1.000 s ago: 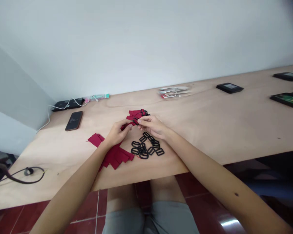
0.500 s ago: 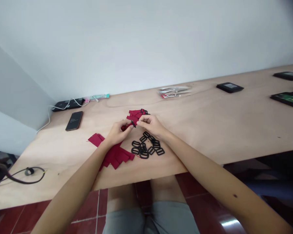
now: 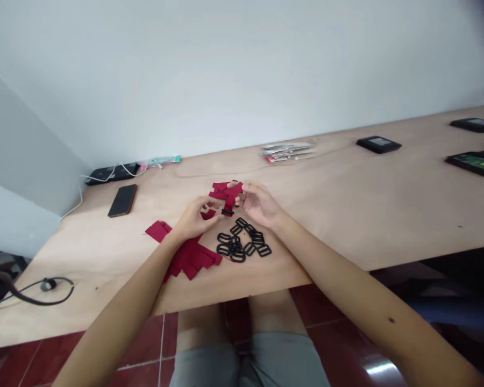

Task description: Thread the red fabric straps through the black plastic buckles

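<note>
A short red fabric strap hangs from the fingertips of my right hand, which are closed on its upper end. At its lower end a black slide buckle is threaded on. My left hand is just left of that buckle, thumb and fingers apart, holding nothing that I can see. Behind the held strap lie more red straps with black buckles, partly covered. A pile of loose black slide buckles is on the table nearer me. Plain red strap pieces spread beside and under my left forearm.
On the wooden table, a phone lies to the left, before a black box with a white cable. Flat packets lie near the wall. Black devices are at the right. A dark cable loops at the front left.
The buckle has left my left fingers, which have opened. My right hand has turned and now holds up the strap with the buckle hanging below.
</note>
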The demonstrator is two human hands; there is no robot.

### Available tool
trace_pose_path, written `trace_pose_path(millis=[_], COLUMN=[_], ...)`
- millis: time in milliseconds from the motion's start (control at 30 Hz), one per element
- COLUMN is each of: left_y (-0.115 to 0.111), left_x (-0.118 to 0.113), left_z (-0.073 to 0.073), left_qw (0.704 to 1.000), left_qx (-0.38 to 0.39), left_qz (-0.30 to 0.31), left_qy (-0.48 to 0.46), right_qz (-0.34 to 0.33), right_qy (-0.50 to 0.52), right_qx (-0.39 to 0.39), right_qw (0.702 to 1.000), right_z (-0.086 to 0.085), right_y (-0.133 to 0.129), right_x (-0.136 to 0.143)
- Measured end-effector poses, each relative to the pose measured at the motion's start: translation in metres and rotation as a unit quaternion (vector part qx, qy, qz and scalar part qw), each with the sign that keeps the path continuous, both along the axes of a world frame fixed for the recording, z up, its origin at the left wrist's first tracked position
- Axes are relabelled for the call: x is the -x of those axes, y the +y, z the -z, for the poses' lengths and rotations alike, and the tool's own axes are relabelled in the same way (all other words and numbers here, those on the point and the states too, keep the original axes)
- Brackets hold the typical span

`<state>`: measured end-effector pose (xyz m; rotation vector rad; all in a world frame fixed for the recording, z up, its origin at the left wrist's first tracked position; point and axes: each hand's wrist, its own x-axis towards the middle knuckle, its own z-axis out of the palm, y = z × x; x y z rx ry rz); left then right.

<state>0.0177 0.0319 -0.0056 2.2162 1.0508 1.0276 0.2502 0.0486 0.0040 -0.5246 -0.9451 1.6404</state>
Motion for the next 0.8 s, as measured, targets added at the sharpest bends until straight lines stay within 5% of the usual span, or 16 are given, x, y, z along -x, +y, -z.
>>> trace_pose_path(millis=[233, 800], left_y=[0.003, -0.002], left_x=[0.001, 0.0], left_z=[0.008, -0.005], left_qw=[1.0, 0.994], left_qx=[0.002, -0.031], left_qz=[-0.025, -0.063], left_qy=[-0.003, -0.081], right_qz=[-0.023, 0.007], right_qy=[0.026, 0.031], right_qx=[0.017, 0.024], right_qw=[0.999, 0.999], right_z=[0.0, 0.004], right_y=[0.0, 0.004], right_x=[-0.001, 0.002])
